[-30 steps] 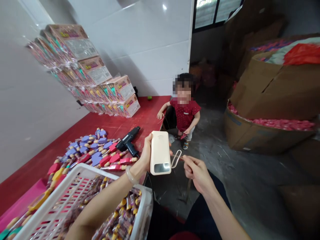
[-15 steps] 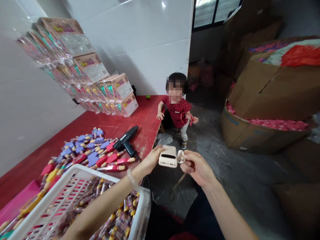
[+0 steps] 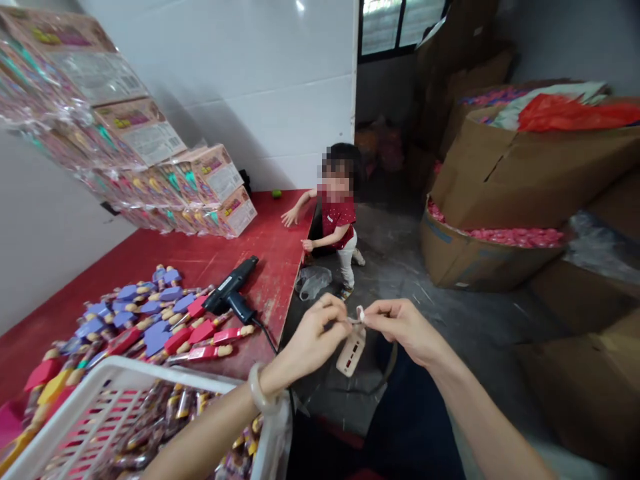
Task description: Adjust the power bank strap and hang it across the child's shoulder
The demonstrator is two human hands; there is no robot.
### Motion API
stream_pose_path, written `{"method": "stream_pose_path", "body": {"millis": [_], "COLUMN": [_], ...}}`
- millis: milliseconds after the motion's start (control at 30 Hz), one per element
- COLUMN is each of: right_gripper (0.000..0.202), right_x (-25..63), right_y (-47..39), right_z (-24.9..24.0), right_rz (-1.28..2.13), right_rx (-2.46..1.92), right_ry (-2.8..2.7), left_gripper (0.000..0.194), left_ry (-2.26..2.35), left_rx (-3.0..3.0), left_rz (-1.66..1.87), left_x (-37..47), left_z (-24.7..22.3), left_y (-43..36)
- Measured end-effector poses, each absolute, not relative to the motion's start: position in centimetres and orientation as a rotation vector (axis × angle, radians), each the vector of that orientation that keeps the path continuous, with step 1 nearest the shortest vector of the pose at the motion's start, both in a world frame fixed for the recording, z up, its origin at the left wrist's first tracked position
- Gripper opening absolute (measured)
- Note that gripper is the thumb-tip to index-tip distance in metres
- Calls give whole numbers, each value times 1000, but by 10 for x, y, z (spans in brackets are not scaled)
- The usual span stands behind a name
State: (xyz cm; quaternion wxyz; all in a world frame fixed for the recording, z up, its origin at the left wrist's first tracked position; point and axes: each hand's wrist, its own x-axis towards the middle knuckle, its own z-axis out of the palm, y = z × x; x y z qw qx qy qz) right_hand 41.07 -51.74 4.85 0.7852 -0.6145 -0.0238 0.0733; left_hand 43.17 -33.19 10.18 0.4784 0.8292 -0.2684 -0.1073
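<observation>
Along a red counter (image 3: 273,230) lies a black, corded heat gun (image 3: 233,288). Beside its edge, above the dark floor (image 3: 400,267), a cream power bank (image 3: 351,355) hangs tilted below the left hand (image 3: 319,330) and right hand (image 3: 407,328), both pinching its strap (image 3: 361,313).

A flat, red bench (image 3: 273,233) with worn, pale marks carries lots of things. Stacks of pink and white card boxes in shiny clear plastic (image 3: 140,133) stand at the back. A small, round-ended green thing (image 3: 277,194) lies near them. A black, gun-shaped tool with a cord (image 3: 231,287) lies near the side edge. Just beside it is a messy heap of small purple, red and yellow pieces with tan ends (image 3: 157,339).
</observation>
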Motion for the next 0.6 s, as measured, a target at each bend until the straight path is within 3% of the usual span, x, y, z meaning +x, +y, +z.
{"method": "stream_pose_path", "body": {"millis": [167,300,600], "right_gripper": [26,20,11], "right_x": [413,415,412], "right_y": [-523,-539,-546], "right_z": [58,89,104], "right_rz": [127,39,184], "right_rx": [-1622,-2061,-2398], "right_ry": [-240,-321,-503], "left_gripper": [17,33,38], "left_ry": [-365,-102,-27], "left_rx": [1703,1364,1469], "left_rz": [-565,-723,-607], "left_x": [444,452,437], "left_z": [119,103,89], "left_y": [-327,-324,-322]}}
